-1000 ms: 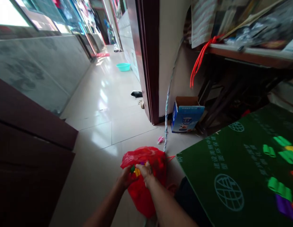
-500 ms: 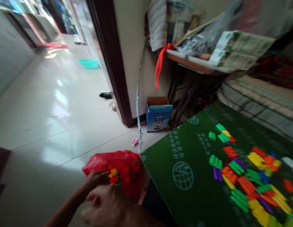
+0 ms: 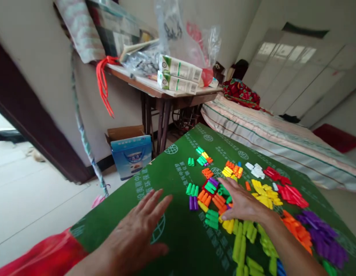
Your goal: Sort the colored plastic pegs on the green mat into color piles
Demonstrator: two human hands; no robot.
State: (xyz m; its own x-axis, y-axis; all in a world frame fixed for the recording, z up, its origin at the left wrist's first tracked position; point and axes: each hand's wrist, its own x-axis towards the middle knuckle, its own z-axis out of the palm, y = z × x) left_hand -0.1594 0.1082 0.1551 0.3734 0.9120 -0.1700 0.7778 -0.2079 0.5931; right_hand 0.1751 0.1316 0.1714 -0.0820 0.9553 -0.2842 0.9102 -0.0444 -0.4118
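Observation:
My left hand [image 3: 134, 234] lies flat and open, fingers spread, on the bare near part of the green mat [image 3: 178, 172], holding nothing. My right hand [image 3: 243, 203] is stretched out palm down over a heap of small coloured plastic clips [image 3: 212, 195], its fingertips touching orange and green ones; it grips nothing. More clips lie in sorted groups: yellow [image 3: 264, 191], red [image 3: 287, 189], orange [image 3: 295, 230], purple [image 3: 324, 235], lime [image 3: 244, 245]. The red plastic bag [image 3: 42, 257] shows at the lower left, beside the mat's corner.
A wooden side table [image 3: 166, 94] with cartons [image 3: 178, 74] and plastic bags stands behind the mat. A blue cardboard box [image 3: 129, 153] sits on the floor under it. A striped bed [image 3: 270, 138] runs along the right. A dark door frame [image 3: 28, 126] is at left.
The view has swung right from the hallway and red bag to the mat. Both hands have left the bag and now rest on the mat, the right one on the clips.

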